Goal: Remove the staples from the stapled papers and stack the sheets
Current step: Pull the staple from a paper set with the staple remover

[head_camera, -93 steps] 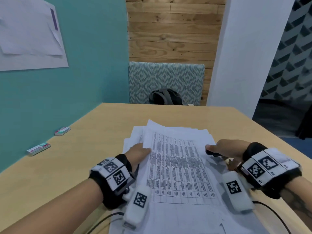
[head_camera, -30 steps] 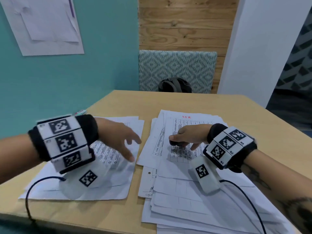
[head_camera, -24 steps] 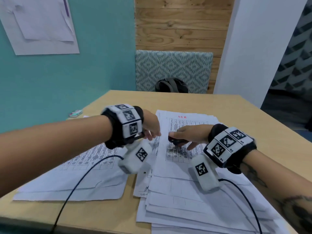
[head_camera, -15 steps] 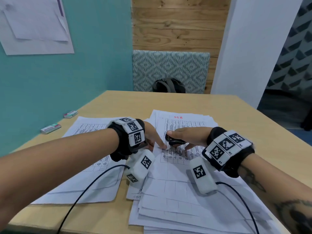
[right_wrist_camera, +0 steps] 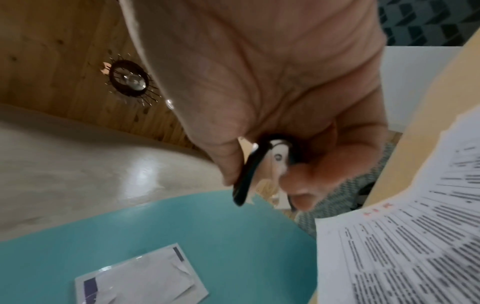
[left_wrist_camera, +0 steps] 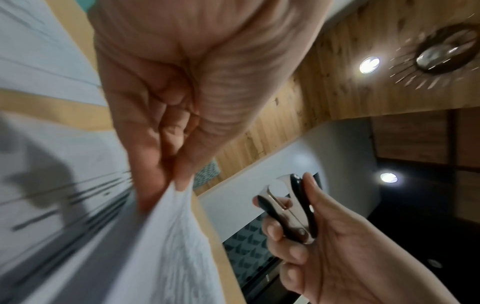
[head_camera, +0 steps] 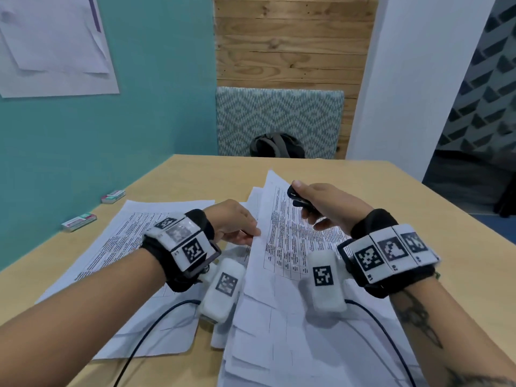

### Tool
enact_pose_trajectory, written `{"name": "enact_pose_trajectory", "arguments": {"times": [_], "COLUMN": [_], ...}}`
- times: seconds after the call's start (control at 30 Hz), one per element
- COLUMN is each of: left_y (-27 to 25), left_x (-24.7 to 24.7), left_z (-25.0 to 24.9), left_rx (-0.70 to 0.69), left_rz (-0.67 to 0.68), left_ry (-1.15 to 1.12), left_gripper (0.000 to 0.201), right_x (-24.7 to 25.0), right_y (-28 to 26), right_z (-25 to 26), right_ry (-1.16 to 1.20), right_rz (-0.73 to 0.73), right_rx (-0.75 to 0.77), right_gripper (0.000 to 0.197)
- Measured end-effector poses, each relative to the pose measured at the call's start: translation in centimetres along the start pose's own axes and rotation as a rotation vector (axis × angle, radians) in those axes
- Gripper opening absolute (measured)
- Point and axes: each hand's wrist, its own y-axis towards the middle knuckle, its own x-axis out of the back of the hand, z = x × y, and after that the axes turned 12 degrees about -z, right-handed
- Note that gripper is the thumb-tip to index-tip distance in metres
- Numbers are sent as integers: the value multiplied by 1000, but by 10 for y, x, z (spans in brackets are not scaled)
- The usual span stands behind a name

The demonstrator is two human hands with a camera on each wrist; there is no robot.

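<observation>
My left hand (head_camera: 237, 227) pinches the left edge of a printed sheet (head_camera: 284, 233) between thumb and fingers, and that edge lifts off the right pile of papers (head_camera: 279, 344). The pinch shows close up in the left wrist view, left hand (left_wrist_camera: 171, 181) on the sheet (left_wrist_camera: 176, 236). My right hand (head_camera: 315, 202) hovers over the sheet's far part and grips a black and chrome staple remover (head_camera: 296, 196), seen also as staple remover (left_wrist_camera: 288, 211) and staple remover (right_wrist_camera: 262, 170). A second stack of sheets (head_camera: 125, 261) lies flat to the left.
Two small staple boxes (head_camera: 113, 196) (head_camera: 79, 222) lie by the teal wall at the table's (head_camera: 195, 174) left edge. A patterned chair back (head_camera: 279, 121) with a dark bag (head_camera: 276, 145) stands beyond the far edge. Wrist-camera cables (head_camera: 156, 325) trail over the papers.
My left hand came back from the left stack to the right pile and took hold of the top sheet's edge, raising it. My right hand rose off the pile with the staple remover.
</observation>
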Motion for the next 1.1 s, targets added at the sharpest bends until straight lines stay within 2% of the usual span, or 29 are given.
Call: {"name": "enact_pose_trajectory", "arguments": {"times": [0.2, 0.27, 0.43, 0.67, 0.77, 0.9, 1.0, 1.1], "left_y": [4, 6, 12, 9, 5, -4, -13, -24], "left_x": [-6, -9, -13, -6, -5, -2, 1, 0], "left_z": [6, 5, 0, -10, -13, -22, -27, -26], "left_rx": [-140, -137, -125, -135, -138, -98, -66, -83], "left_rz": [-84, -61, -18, -34, -65, -36, -19, -10], "left_ry": [117, 142, 219, 216, 279, 100, -72, -228], "left_gripper": [17, 17, 39, 40, 31, 17, 38, 39], "right_x": [-19, -24, -28, -25, -25, -23, -20, -18], "right_y": [-4, -3, -1, -2, -5, -11, -14, -16], "right_z": [-8, -12, -18, -17, -16, -13, -10, -8], "right_ry": [73, 67, 126, 172, 160, 178, 252, 307], "right_rz": [-52, -44, -7, -24, -30, -45, -79, -90], "right_rx": [20, 9, -61, -46, -22, 3, 3, -6], "right_gripper": [40, 40, 38, 38, 38, 37, 37, 37]}}
